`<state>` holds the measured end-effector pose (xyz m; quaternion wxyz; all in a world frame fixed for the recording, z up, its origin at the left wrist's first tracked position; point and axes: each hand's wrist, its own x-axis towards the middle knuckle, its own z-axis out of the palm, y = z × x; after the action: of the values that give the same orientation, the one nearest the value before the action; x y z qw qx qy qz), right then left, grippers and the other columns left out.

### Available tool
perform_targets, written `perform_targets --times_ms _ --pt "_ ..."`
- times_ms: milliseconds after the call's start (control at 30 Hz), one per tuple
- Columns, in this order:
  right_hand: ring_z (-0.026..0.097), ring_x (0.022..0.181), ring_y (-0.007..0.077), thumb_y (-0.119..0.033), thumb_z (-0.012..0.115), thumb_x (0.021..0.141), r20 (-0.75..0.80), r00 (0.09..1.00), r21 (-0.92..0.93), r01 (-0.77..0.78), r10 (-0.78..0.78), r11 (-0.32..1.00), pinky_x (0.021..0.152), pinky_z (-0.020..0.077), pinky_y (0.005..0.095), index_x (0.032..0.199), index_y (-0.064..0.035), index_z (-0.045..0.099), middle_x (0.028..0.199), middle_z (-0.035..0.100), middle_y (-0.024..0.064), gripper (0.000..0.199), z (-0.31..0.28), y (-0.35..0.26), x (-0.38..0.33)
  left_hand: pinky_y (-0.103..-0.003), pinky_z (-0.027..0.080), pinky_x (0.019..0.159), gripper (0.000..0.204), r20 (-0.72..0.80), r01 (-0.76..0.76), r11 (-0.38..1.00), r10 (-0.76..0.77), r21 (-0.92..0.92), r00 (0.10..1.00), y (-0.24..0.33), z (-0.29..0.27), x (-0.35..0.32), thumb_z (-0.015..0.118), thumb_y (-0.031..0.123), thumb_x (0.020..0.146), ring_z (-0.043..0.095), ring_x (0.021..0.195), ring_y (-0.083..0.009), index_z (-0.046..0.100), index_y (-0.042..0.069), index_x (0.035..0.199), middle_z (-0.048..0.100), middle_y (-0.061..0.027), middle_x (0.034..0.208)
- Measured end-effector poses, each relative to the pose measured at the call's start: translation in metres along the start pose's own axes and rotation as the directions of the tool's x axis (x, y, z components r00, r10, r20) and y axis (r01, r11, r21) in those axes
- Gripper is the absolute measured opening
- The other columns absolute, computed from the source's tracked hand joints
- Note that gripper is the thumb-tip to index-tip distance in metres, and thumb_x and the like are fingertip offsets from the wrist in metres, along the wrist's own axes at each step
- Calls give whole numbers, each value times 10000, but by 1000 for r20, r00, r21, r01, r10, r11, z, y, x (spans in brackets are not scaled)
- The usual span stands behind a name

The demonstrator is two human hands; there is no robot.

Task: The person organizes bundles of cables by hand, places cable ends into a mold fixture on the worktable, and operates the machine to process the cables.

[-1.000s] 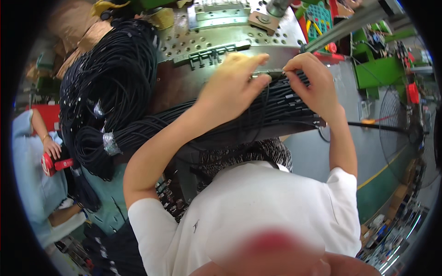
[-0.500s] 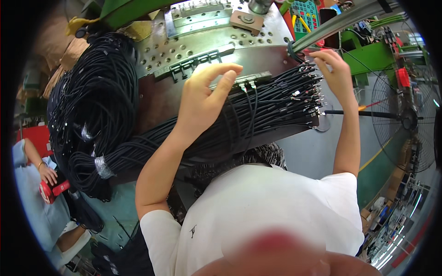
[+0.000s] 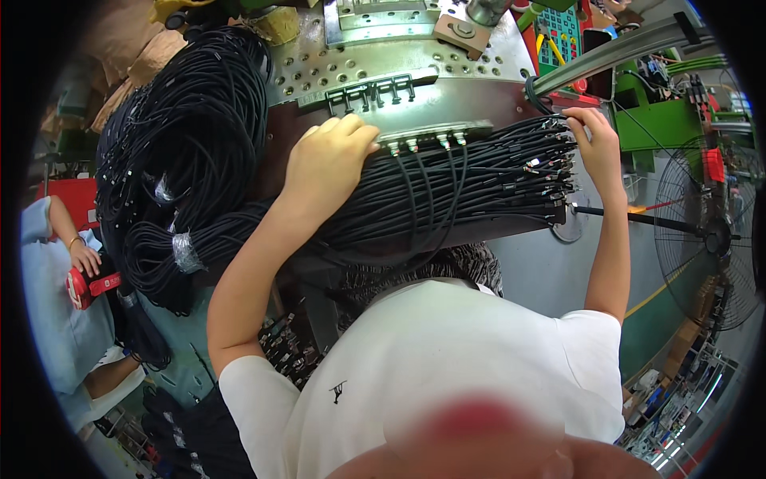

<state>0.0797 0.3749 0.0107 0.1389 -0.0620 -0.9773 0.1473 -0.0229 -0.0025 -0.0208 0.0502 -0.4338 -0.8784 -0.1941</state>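
Observation:
My left hand is closed, its fingers bent over the left end of a narrow metal bar. What its fingertips hold, if anything, is hidden. Several black cables run from silvery connectors set along the front of this bar, looping down over the bundle. My right hand is at the far right end of a thick bundle of black cables, beside the bare metal cable ends. Its thumb and fingers are apart, with nothing visible between them.
Behind the bar stands a black clamp rack before a perforated metal plate. Coiled black cables pile up at left. A metal pole slants in at right, near a large fan. Another person's hand is at far left.
My left hand's fingers have curled in from a spread thumb and forefinger. The bar now shows several connectors where two showed before. The whole view has shifted slightly; my right hand stays by the cable ends.

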Motion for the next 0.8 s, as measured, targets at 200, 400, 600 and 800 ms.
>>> perform_targets --times_ms 200,400,600,800 --pt "566 882 99 3 625 862 -138 989 689 54 58 723 830 444 235 1003 -7 606 934 603 11 142 -30 -49 6 -354 475 745 186 110 194 979 -201 67 973 -30 -39 -26 637 175 806 578 866 -209 683 91 966 616 -33 867" --pt "509 928 141 101 601 756 -329 879 858 431 -346 280 886 405 281 1048 9 536 1004 544 46 313 -27 -162 42 -349 430 937 347 -100 66 962 -96 -263 990 9 -81 5 595 134 864 555 1078 -291 597 60 1204 615 -142 1147" --pt "483 834 83 45 579 815 -159 939 912 258 -306 319 698 449 210 1193 4 548 931 497 20 381 -26 -244 63 -280 452 648 204 -281 -211 416 -114 -884 953 41 -69 34 500 155 961 552 670 -148 596 -24 939 617 -67 755" --pt "528 739 62 -107 596 920 134 950 982 -89 -283 168 655 445 200 1027 -21 610 1029 651 72 138 11 -272 77 -271 503 529 320 -97 -147 -388 -146 -910 985 18 -55 20 427 262 1008 427 577 -64 584 -7 938 411 26 640"
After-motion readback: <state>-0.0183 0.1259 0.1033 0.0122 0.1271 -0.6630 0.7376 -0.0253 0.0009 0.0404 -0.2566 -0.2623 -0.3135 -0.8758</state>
